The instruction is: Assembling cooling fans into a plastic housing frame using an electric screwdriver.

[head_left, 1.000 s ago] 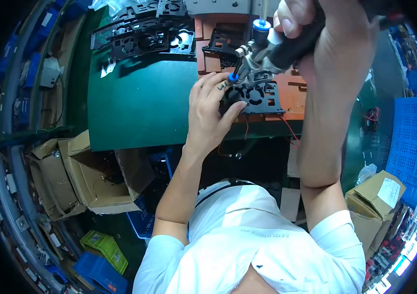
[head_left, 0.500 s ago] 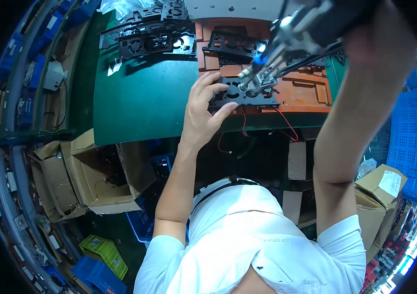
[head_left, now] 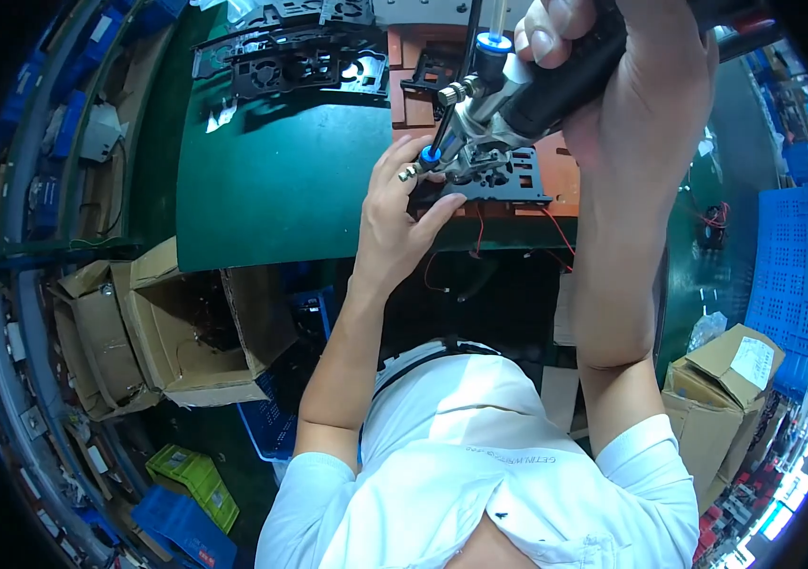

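Observation:
My left hand (head_left: 391, 207) grips the left end of a black perforated metal plate (head_left: 522, 180), thumb along its near edge and fingers at its far side. In my raised right hand (head_left: 652, 59) is a black power screwdriver (head_left: 563, 93) with a metal head and blue-ringed hose fittings. Its head hangs over the plate's left part and hides some of it, so I cannot tell if the tip touches. Thin red wires (head_left: 480, 228) dangle from the plate's near edge. Beneath lies an orange fixture (head_left: 565, 178), partly covered by my right arm.
Several black perforated frames (head_left: 304, 71) are piled at the far left of the green table (head_left: 271, 180). Another black part (head_left: 428, 74) rests farther back in the fixture. Open cardboard boxes (head_left: 200, 332) stand below at left, another box (head_left: 722, 379) at right, beside blue crates (head_left: 793, 275).
My right hand has come down and left with the screwdriver, whose head has shifted left over the plate towards my left hand. The left hand keeps nearly the same place.

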